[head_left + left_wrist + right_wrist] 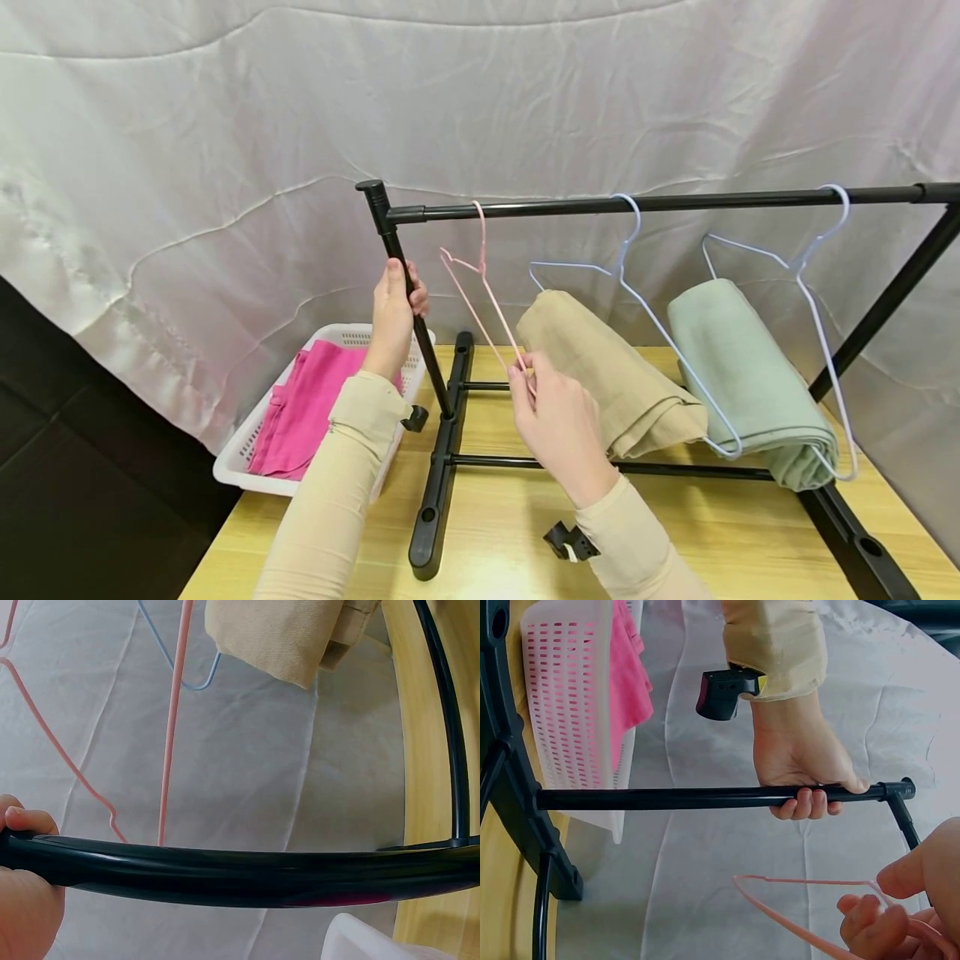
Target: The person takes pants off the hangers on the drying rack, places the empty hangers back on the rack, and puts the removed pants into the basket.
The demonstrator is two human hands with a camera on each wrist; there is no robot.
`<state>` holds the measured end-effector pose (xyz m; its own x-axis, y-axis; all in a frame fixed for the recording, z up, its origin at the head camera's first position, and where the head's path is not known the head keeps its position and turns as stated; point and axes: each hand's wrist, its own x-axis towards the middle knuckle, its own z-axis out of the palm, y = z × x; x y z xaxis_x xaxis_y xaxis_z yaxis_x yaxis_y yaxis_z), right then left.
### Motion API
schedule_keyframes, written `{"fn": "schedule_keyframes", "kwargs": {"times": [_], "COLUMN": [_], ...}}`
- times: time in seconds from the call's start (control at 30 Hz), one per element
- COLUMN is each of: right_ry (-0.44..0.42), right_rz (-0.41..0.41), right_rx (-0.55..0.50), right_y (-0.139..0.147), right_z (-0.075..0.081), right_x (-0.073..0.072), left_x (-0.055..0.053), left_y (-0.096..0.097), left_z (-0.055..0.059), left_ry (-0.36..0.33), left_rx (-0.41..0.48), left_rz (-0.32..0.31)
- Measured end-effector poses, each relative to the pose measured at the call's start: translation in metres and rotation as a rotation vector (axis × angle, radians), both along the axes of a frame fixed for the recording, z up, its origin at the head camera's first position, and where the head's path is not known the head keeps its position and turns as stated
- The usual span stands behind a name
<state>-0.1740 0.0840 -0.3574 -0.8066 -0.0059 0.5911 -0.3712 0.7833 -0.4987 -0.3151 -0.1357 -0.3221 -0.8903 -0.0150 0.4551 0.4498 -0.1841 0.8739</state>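
Note:
My left hand (393, 317) grips the black side post (432, 367) of a clothes rack, fingers curled round it just below the top rail (540, 207). A thin pink hanger (482, 242) hangs by its hook from that rail near the post. Its lower end is pinched between the thumb and fingers of my right hand (558, 425), and no cloth is on it. In the right wrist view the pink hanger (787, 920) runs out from the right fingers, below the left hand (802, 761) on the post.
Two blue hangers (621, 265) farther right on the rail carry a folded khaki cloth (607, 375) and a folded pale green cloth (742, 367). Left of the rack, a white basket (255, 482) holds a bright pink garment (303, 408). The rack's black foot (435, 517) stands on the wooden table (495, 525).

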Motion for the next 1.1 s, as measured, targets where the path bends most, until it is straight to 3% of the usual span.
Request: {"fn": "schedule_keyframes", "kwargs": {"times": [0.43,1.1], "right_ry": [-0.016,-0.043], "right_rz": [0.036,0.022], "right_rx": [-0.038,-0.037], "right_y": [0.006,0.021], "right_z": [0.006,0.013], "right_x": [0.011,0.027], "left_x": [0.001,0.001], "left_y": [0.001,0.001], "left_z": [0.000,0.000], "left_ry": [0.002,0.000], "left_rx": [-0.005,-0.001], "left_rz": [0.006,0.007]}}
